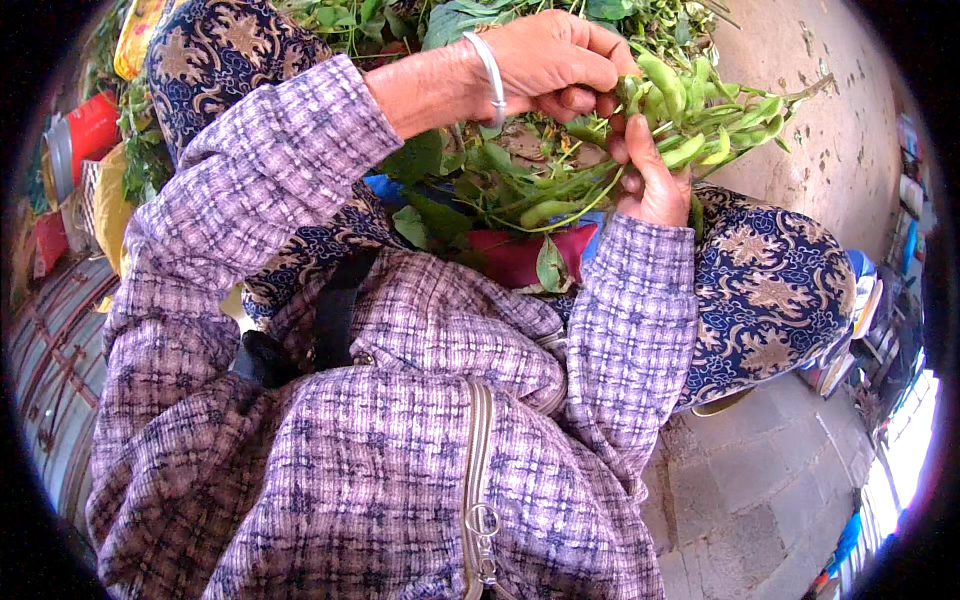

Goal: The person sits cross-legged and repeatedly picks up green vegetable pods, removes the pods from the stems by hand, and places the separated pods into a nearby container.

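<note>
My right hand grips a cut soybean plant by its stems, thumb uppermost. Plump green pods crowd the plant above and to the right of that hand, and its bare stem end points right. My left hand, with a silver bangle on the wrist, has its fingers bent and pinched at the left side of the pod cluster. What exactly lies between those fingertips is partly hidden. Below the hands, leafy stems with another pod hang over my lap.
Heaped green leaves and stalks lie beyond my left arm. A red container and a yellow bag stand at far left. Concrete floor with scattered bits stretches right; paving lies lower right. A dark red cloth or bag is in my lap.
</note>
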Demonstrator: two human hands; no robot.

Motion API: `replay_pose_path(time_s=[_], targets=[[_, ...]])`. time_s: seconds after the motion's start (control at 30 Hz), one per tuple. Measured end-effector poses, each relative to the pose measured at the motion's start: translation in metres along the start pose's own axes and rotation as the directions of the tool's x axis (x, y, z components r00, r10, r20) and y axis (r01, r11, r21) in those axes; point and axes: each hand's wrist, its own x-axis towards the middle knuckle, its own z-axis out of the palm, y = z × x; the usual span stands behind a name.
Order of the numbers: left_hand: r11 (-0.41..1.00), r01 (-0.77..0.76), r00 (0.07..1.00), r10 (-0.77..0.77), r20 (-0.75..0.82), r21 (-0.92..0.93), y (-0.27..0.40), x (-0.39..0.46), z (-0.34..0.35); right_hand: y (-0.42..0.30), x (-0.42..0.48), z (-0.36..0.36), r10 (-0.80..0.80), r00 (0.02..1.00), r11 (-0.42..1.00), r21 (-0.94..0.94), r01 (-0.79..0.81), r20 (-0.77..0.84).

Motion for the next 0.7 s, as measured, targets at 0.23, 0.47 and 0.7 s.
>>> replay_pose_path(time_s=[0.23,0.47,0.7], targets=[[0.979,0.093,0.992,-0.106,0.064,0.179,0.025,-0.008,0.0,0.0,0.0,0.0,0.021,0.995,0.998,-0.059,-0.015,0.098],[0.97,0.152,0.98,-0.123,-0.156,0.191,-0.005,0.005,-0.008,0.005,0.003,0.003,-0.152,0.987,0.951,-0.264,0.159,0.046],[0.902,0.056,0.94,0.098,-0.327,0.429,-0.001,0.001,0.017,0.005,0.004,0.007,-0.204,0.978,0.949,-0.256,0.184,-0.051]])
